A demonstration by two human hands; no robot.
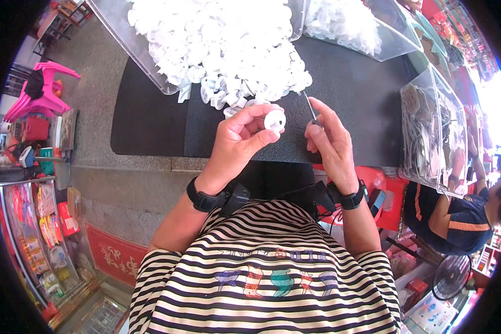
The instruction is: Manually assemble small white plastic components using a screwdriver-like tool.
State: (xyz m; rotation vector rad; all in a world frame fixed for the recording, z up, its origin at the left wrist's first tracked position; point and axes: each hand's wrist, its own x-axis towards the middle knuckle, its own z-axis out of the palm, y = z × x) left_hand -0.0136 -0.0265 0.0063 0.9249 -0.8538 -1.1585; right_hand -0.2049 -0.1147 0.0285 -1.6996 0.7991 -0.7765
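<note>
Over the near part of the black table, my left hand (pixel 236 139) is closed, pinching a small round white plastic piece (pixel 274 123) between thumb and fingers. A dark opening shows in its face. My right hand (pixel 333 145), a little to the right, grips a thin metal tool (pixel 310 106) with a dark handle. Its tip points up and away, toward the edge of a heap of similar white pieces (pixel 228 50). Most of its handle is hidden in my fingers, and its exact kind cannot be made out. Tool and held piece are apart.
The heap spills from a clear plastic bin (pixel 150 72) onto the black tabletop (pixel 156 119). A second clear bin (pixel 392 47) stands at the far right, and a clear box (pixel 431 131) of grey strip-like parts at the right edge. Beyond it sits another person (pixel 456 220).
</note>
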